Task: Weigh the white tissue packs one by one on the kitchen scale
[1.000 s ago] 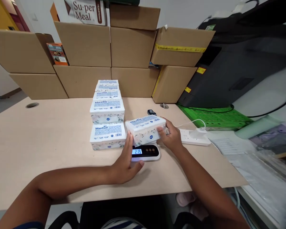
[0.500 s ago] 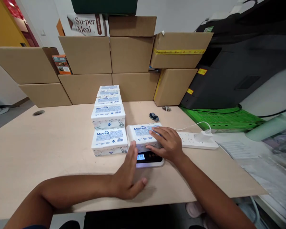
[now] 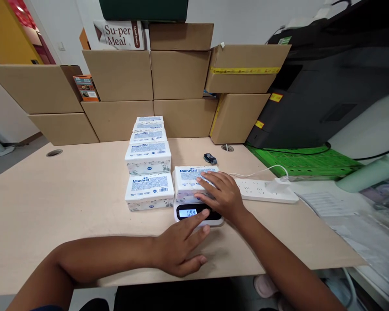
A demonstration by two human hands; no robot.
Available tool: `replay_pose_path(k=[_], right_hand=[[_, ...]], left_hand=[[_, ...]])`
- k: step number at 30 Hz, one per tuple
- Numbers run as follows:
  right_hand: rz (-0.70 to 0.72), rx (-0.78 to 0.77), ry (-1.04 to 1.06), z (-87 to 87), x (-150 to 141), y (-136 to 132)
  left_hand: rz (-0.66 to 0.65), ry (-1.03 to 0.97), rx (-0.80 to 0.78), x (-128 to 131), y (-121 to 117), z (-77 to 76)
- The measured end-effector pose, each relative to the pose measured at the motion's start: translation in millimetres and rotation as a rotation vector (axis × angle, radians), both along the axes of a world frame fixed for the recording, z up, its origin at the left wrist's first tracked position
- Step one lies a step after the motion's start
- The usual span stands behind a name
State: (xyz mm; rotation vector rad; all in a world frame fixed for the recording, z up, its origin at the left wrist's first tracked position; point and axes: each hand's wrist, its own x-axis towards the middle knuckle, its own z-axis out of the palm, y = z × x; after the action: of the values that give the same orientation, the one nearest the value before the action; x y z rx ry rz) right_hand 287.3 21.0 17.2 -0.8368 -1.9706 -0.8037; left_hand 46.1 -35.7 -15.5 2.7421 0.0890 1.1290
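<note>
A white Manhua tissue pack (image 3: 186,183) lies on a small white digital scale (image 3: 180,221) with a black panel. My right hand (image 3: 225,194) rests on the pack's right side, its fingers spread over the top and its thumb near the front face. The scale's lit display (image 3: 188,213) reads what looks like 094, partly hidden. Over the scale's front edge, my left hand (image 3: 181,246) is open, fingers stretched toward the panel and holding nothing; whether a fingertip touches the panel I cannot tell. Left of the scale, several similar packs (image 3: 149,190) stand in a row going back.
Cardboard boxes (image 3: 123,121) form a wall along the table's back. A small dark object (image 3: 210,158) sits behind the scale. To the right are a white power strip (image 3: 253,190) with a plugged-in charger, a green perforated tray (image 3: 298,164) and a large dark machine (image 3: 327,86).
The pack under my right hand has shifted slightly left and back on the scale. My left hand has tilted from upright to reaching right over the panel. The display reading has changed.
</note>
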Motion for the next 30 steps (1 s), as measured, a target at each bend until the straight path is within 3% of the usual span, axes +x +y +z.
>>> replay_pose_path(k=[9, 14, 20, 26, 30], right_hand=[[0.087, -0.143, 0.123, -13.3, 10.0, 9.3], [0.092, -0.145, 0.161, -16.1, 11.9, 9.4], [0.136, -0.125, 0.172, -10.4, 8.2, 9.3], [0.055, -0.28, 0.172, -3.2, 15.5, -6.1], [0.068, -0.363, 0.197, 7.7, -3.0, -4.1]], left_hand=[[-0.013, 0.162, -0.167, -4.8, 1.7, -3.5], [-0.015, 0.192, -0.207, -2.8, 1.4, -0.5], [-0.018, 0.159, -0.243, 0.2, 0.3, 0.1], [-0.058, 0.164, -0.286, -3.7, 3.8, 2.3], [-0.026, 0.152, -0.283, 7.9, -2.1, 2.8]])
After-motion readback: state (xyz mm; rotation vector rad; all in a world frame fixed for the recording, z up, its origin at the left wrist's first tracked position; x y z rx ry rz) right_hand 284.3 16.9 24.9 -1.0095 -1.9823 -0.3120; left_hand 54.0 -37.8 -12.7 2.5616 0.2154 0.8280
